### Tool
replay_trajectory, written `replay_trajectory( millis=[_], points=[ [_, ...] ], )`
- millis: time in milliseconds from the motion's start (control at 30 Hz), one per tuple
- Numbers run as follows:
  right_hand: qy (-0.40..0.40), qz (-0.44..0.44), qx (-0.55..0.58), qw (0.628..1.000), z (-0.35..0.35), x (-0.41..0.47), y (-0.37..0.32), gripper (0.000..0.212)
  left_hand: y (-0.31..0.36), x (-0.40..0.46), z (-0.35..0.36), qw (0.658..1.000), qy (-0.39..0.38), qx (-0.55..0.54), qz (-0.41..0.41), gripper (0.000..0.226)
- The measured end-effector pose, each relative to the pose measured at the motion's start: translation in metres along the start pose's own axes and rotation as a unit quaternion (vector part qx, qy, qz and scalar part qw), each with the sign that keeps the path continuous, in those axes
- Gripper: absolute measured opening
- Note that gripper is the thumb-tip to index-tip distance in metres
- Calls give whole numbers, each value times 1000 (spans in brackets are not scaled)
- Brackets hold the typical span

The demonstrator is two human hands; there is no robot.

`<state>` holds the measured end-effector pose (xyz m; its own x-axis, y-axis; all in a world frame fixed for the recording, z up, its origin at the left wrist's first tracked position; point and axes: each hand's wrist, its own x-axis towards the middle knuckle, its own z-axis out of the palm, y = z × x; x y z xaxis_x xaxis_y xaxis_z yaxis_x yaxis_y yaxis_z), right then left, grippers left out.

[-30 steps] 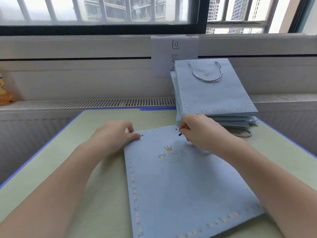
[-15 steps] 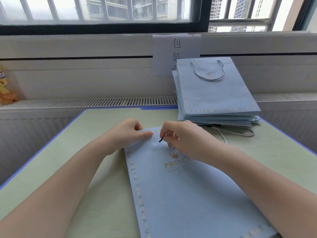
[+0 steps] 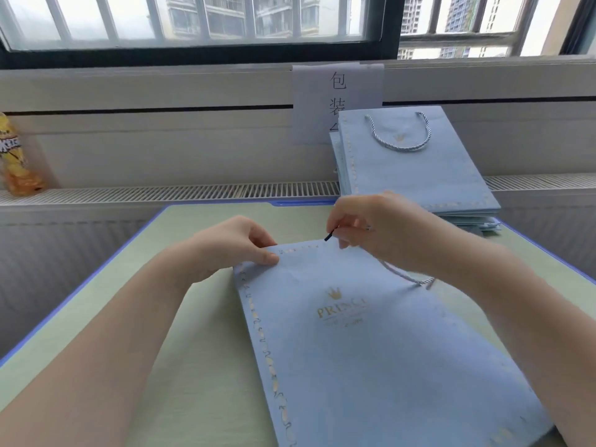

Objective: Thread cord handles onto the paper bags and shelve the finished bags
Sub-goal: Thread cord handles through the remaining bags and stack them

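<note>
A flat light-blue paper bag with a gold crown and border lies on the green table in front of me. My left hand pinches its top left corner, thumb on the paper. My right hand hovers over the bag's top edge and pinches a twisted blue-white cord near its black tip. The cord trails under my right wrist onto the bag. A stack of finished bags with a cord handle on top leans at the table's far right.
A paper sign with black characters hangs on the wall behind the stack. A yellow snack packet stands on the vent ledge at far left. The table has a blue rim. Windows run along the back.
My right hand lifted off the bag and rose with the cord tip, pulling the cord across the bag. The bag slid slightly toward me. My left hand kept its hold on the corner.
</note>
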<state>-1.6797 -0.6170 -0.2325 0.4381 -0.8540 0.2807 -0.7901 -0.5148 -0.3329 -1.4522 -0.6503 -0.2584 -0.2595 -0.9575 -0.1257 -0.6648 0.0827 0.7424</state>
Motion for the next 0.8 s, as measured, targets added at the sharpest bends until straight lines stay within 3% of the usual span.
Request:
replay_trajectory(
  millis=[200,367,433,600,733,800],
  points=[
    [-36,2,50,998,-28,-10,-10,11,3,6,19,996,42,74,-3,5],
    [-81,-9,-118,990,13,-4,-23,10,10,10,39,993,78,41,78,2],
    [-58,-29,-171,983,31,0,-22,11,10,9,37,993,83,-22,85,4],
    [31,-76,-78,994,52,11,-13,15,11,6,30,993,65,-82,58,11],
    [118,-135,-74,981,65,14,-10,3,13,3,26,992,40,-101,68,15],
    [154,-148,-97,972,69,14,-12,18,14,2,23,991,37,-111,70,27]
  ],
)
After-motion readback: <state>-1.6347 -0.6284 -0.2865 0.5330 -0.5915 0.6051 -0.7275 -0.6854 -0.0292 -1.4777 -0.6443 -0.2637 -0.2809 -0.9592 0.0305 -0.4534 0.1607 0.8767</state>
